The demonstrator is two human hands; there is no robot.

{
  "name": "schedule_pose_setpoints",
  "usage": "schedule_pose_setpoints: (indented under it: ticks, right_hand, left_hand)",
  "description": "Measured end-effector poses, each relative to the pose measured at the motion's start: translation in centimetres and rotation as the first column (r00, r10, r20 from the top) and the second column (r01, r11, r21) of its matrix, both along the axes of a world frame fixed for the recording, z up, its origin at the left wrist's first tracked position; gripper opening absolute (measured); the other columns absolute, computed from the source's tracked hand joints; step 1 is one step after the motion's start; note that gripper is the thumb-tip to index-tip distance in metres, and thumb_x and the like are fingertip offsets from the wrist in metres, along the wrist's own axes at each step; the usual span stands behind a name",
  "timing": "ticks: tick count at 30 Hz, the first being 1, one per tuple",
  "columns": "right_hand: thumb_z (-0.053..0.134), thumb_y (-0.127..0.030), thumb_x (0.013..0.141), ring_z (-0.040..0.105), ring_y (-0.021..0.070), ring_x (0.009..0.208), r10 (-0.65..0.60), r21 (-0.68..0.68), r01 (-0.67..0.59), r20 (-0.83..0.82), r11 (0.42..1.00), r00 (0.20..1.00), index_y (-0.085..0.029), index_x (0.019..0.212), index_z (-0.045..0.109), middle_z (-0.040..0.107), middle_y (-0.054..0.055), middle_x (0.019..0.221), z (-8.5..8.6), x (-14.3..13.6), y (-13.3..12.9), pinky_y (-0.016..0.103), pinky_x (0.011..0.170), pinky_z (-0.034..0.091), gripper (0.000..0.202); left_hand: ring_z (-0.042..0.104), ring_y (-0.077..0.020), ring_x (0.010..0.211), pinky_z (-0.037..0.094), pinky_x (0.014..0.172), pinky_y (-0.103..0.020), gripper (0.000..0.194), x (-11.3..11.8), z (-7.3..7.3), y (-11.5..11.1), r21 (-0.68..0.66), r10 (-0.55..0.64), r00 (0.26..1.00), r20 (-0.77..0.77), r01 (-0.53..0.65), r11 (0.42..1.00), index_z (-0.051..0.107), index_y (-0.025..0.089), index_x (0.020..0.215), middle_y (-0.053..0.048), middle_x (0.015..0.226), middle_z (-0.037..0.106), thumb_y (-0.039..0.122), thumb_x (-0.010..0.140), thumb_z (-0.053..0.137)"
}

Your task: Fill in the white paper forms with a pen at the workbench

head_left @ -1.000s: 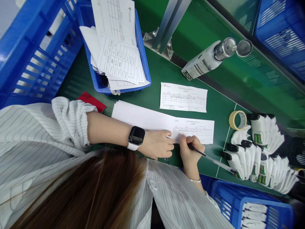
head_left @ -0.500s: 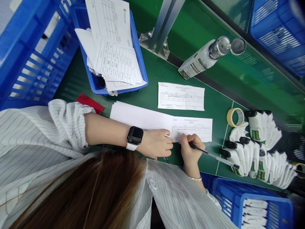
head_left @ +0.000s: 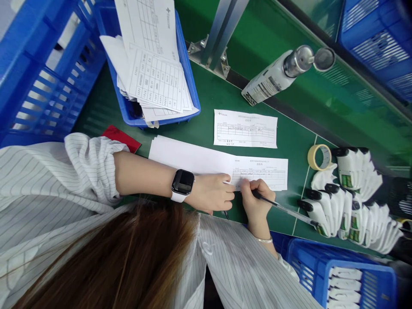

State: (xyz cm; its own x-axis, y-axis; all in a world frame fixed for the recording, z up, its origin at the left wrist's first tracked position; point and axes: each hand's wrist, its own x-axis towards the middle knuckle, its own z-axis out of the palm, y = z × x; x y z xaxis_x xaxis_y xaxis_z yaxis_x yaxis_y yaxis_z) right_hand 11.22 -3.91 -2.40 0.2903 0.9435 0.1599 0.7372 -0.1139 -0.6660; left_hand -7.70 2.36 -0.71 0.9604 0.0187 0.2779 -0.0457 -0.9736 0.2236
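My right hand [head_left: 257, 201] grips a clear-barrelled pen [head_left: 286, 209] with a black grip, its tip low on a printed form [head_left: 277, 174] with handwritten entries. Beside it, my left hand [head_left: 212, 192], with a smartwatch on the wrist, lies flat across the form and the blank white sheets [head_left: 193, 156] next to it. A thin dark object [head_left: 226, 215] pokes out from beneath the left fingers; the rest of it is hidden. Just beyond, a second filled-in form [head_left: 245, 128] lies on the green table [head_left: 206, 96].
A blue bin [head_left: 196, 101] heaped with papers stands at the upper left, near a red card [head_left: 121, 138]. Behind the forms is a white bottle [head_left: 270, 77]. At right sit a tape roll [head_left: 319, 157] and several white devices [head_left: 354, 210]; blue crates [head_left: 363, 274] flank the table.
My right hand has shifted slightly left along the form's bottom line with the pen, whose back end has swung a little left. My left hand stays put.
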Motion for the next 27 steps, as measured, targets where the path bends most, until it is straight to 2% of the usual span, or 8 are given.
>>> schedule_pose_setpoints:
  ticks: [4,7,9,10,16,19,23,27]
  right_hand:
    - [0.059,-0.040,0.076,0.036,0.0071,0.039,-0.033,-0.026,0.028,-0.247,0.999,0.968,-0.020,0.052,0.034,0.044,-0.006,0.043,0.1,0.7,0.1,0.023,0.042,0.029,0.039]
    - [0.032,-0.063,0.082,0.036,0.0084,0.035,-0.034,-0.036,0.018,-0.485,0.999,0.874,-0.021,0.056,0.037,0.043,-0.004,0.041,0.4,1.7,0.5,0.023,0.036,0.025,0.049]
    - [0.019,-0.068,0.081,0.032,0.0079,0.033,-0.033,-0.030,0.019,-0.587,0.999,0.809,-0.021,0.057,0.038,0.037,-0.005,0.040,0.7,2.2,0.9,0.023,0.035,0.023,0.056]
    - [0.020,-0.067,0.082,0.031,0.0075,0.033,-0.041,-0.022,0.034,-0.607,0.999,0.793,-0.021,0.058,0.039,0.035,-0.005,0.040,0.8,2.4,1.1,0.022,0.035,0.023,0.055]
    - [0.053,-0.048,0.079,0.036,0.0067,0.034,-0.120,0.019,0.153,-0.530,0.988,0.839,-0.021,0.056,0.036,0.043,-0.006,0.042,0.6,2.4,0.9,0.021,0.035,0.024,0.039]
    - [0.063,-0.042,0.072,0.040,0.0074,0.035,-0.119,0.018,0.142,-0.449,0.990,0.886,-0.021,0.053,0.036,0.046,-0.006,0.041,0.3,1.8,0.3,0.023,0.037,0.030,0.039]
    - [0.065,-0.033,0.073,0.042,0.0075,0.039,-0.070,0.036,0.085,-0.308,0.996,0.949,-0.020,0.051,0.034,0.044,-0.006,0.042,0.3,1.3,-0.1,0.024,0.042,0.034,0.040]
    - [0.062,-0.030,0.077,0.041,0.0073,0.041,-0.033,0.029,0.041,-0.219,0.999,0.975,-0.021,0.051,0.033,0.042,-0.006,0.044,0.0,1.4,-0.2,0.025,0.043,0.034,0.039]
  left_hand:
    - [0.052,-0.0196,0.096,0.033,0.080,-0.033,0.031,0.0,0.1,0.0,-0.006,0.003,1.000,-0.003,-0.003,1.000,0.059,0.019,0.086,-0.005,0.096,0.064,0.040,0.068,0.071]
    - [0.051,-0.0198,0.099,0.033,0.082,-0.033,0.030,-0.1,0.1,0.1,-0.013,-0.015,0.999,-0.049,0.015,1.000,0.057,0.019,0.089,-0.007,0.102,0.063,0.040,0.071,0.068]
    - [0.050,-0.0200,0.100,0.032,0.083,-0.033,0.030,-0.1,0.2,0.1,-0.016,-0.031,0.997,-0.068,0.030,0.999,0.056,0.018,0.090,-0.008,0.105,0.062,0.040,0.073,0.066]
    - [0.050,-0.0201,0.101,0.032,0.084,-0.033,0.030,-0.1,0.2,0.2,-0.016,-0.037,0.997,-0.071,0.036,0.999,0.056,0.018,0.090,-0.008,0.106,0.062,0.040,0.073,0.066]
    - [0.050,-0.0207,0.104,0.034,0.086,-0.033,0.031,0.1,0.2,0.3,-0.020,-0.033,0.998,-0.046,0.032,0.999,0.057,0.017,0.088,-0.009,0.106,0.061,0.042,0.072,0.067]
    - [0.050,-0.0199,0.105,0.035,0.088,-0.033,0.026,0.2,0.3,0.3,-0.016,-0.033,0.997,-0.069,0.032,0.999,0.057,0.018,0.088,-0.008,0.107,0.061,0.041,0.077,0.062]
    - [0.050,-0.0187,0.107,0.036,0.089,-0.033,0.015,0.5,0.7,0.3,-0.008,-0.034,0.993,-0.115,0.034,0.999,0.057,0.019,0.088,-0.007,0.107,0.061,0.032,0.084,0.053]
    - [0.051,-0.0179,0.107,0.037,0.088,-0.033,0.012,0.6,0.9,0.4,-0.016,-0.052,0.988,-0.143,0.050,0.999,0.058,0.018,0.087,-0.007,0.104,0.062,0.024,0.088,0.047]
